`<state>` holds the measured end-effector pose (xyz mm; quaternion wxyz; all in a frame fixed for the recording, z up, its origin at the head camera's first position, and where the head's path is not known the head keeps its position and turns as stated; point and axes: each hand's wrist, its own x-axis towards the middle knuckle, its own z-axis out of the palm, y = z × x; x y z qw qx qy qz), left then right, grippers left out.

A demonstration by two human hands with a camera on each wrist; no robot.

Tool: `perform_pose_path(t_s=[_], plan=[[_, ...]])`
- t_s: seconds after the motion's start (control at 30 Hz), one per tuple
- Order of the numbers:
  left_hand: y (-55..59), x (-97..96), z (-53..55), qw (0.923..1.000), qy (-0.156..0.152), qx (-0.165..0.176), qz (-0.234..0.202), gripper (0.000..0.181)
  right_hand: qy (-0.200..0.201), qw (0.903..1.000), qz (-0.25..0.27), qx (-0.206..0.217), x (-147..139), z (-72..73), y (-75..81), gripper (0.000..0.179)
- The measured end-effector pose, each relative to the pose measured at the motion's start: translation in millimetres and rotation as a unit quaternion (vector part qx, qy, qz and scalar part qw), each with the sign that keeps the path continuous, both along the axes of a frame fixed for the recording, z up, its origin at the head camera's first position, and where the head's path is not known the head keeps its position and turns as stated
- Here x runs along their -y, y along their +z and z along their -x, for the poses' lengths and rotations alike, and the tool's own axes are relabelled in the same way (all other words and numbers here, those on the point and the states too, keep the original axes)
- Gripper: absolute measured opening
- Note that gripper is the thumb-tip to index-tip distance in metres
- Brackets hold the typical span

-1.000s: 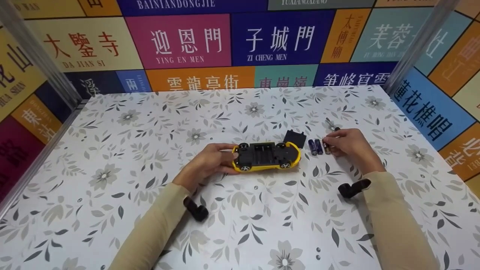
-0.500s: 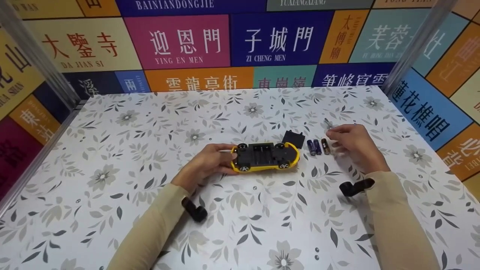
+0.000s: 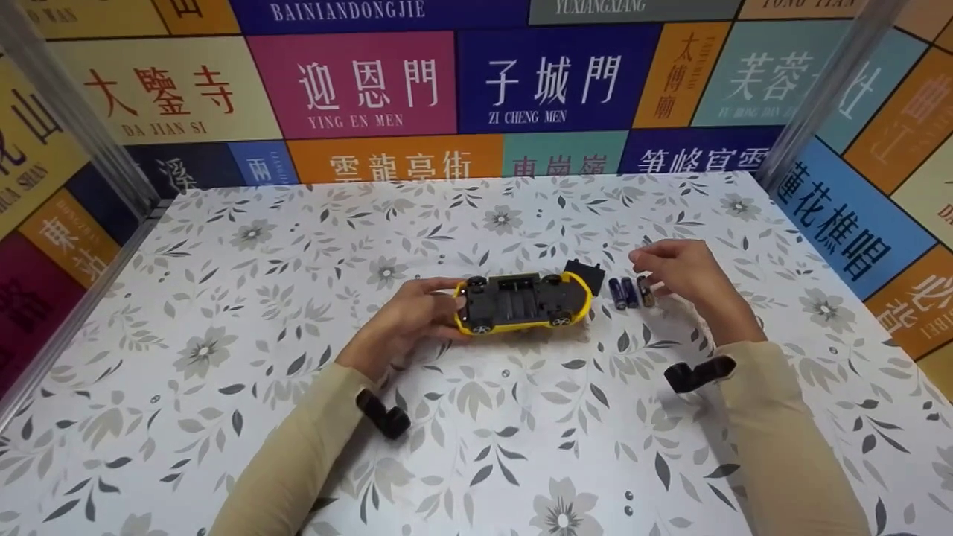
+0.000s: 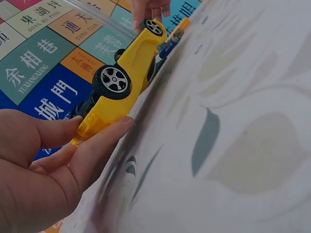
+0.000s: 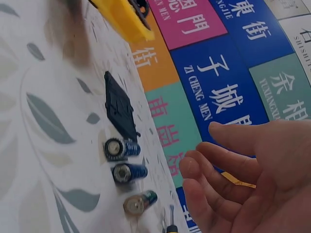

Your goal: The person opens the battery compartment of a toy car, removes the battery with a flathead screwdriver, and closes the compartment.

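Observation:
My left hand (image 3: 417,309) grips one end of a yellow toy car (image 3: 523,304), thumb on the underside and fingers beneath. The car is upside down, its wheels and black underside facing up, with an uncovered battery compartment (image 3: 519,298) in the middle. In the left wrist view the car (image 4: 119,92) is tilted above the table. My right hand (image 3: 689,272) hovers over the batteries, fingers loosely bent and nothing between them in the right wrist view. Two blue batteries (image 5: 130,172) lie side by side, and a third battery (image 5: 141,203) lies slightly apart.
A black battery cover (image 5: 119,104) lies on the table beside the batteries, behind the car's far end. A screwdriver (image 5: 172,228) lies past the third battery, mostly hidden by my right hand in the head view. Printed wall panels (image 3: 357,82) stand behind the flower-patterned table (image 3: 298,447).
My right hand has let go of the third battery and moved up and slightly left. My left hand has shifted the car slightly left and up.

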<state>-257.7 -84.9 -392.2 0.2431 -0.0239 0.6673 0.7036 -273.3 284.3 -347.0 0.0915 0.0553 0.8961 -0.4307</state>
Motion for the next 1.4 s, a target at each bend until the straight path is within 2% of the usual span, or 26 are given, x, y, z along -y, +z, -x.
perform_pose_path(t_s=[0.2,0.43,0.57,0.8,0.97,1.13,1.2,1.4], plan=[[6.3,4.2,1.5,0.9997,0.017,-0.015,-0.01,0.046,0.03,0.9988,0.031,0.021,18.8,-4.6,9.1,0.064],[12.0,6.2,3.0,0.9996,0.026,-0.007,-0.007,0.048,0.068,0.9949,0.058,0.047,32.6,-9.8,11.6,0.07],[13.9,5.9,3.6,0.9993,0.033,-0.003,-0.018,0.048,0.085,0.9905,0.088,0.063,38.2,-11.6,9.9,0.07],[15.7,6.4,2.6,0.9976,0.039,-0.004,-0.058,0.05,0.089,0.9797,0.158,0.087,49.8,-18.6,10.1,0.08],[17.4,5.6,1.1,0.9957,0.049,-0.01,-0.079,0.05,0.086,0.9674,0.215,0.102,60.5,-24.3,12.3,0.082],[19.8,4.6,0.2,0.9924,0.066,-0.012,-0.103,0.049,0.066,0.9514,0.283,0.102,68.7,-30.4,15.3,0.08],[20.9,4.6,0.4,0.991,0.074,-0.01,-0.111,0.049,0.056,0.9414,0.318,0.096,72.2,-33.1,16.7,0.08],[23.4,2.0,0.0,0.9886,0.089,-0.007,-0.121,0.049,0.03,0.9035,0.421,0.077,84.2,-39.4,19.2,0.085]])
